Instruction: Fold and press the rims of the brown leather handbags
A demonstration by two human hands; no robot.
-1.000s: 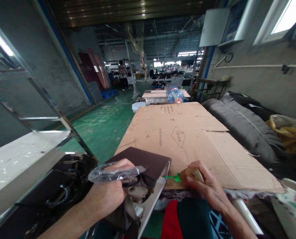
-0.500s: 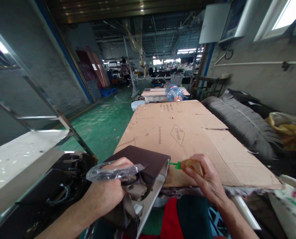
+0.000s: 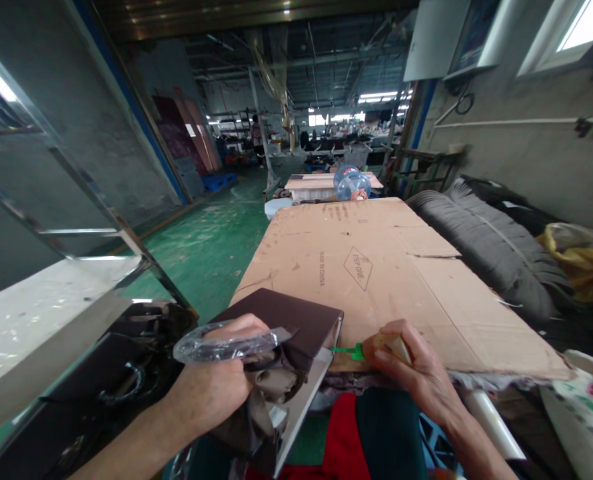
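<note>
My left hand (image 3: 216, 387) is closed on a dark brown, stiff-sided bag (image 3: 281, 320), which lies tilted at the table's near edge. A plastic-wrapped loop (image 3: 226, 343), apparently its handle, crosses over the hand. Crumpled brown fabric (image 3: 274, 383) bulges beside my fingers, above a pale flat edge (image 3: 304, 407). In my right hand (image 3: 411, 353) is a small tool with a wooden handle (image 3: 389, 347) and a thin green tip (image 3: 349, 350). That tip points left and meets, or nearly meets, the bag's right corner; contact is hard to tell.
Flattened cardboard (image 3: 391, 267) covers the table. Beyond it stands a clear blue water bottle (image 3: 351, 183). Dark stuffed bundles (image 3: 496, 233) lie on the right, with a white sack (image 3: 586, 393) nearer. A metal rack (image 3: 141, 247) and white shelf (image 3: 61, 307) are on the left.
My right hand has brought the green tip slightly lower and left, along the bag's right edge. My left hand and the bag stay almost where they were.
</note>
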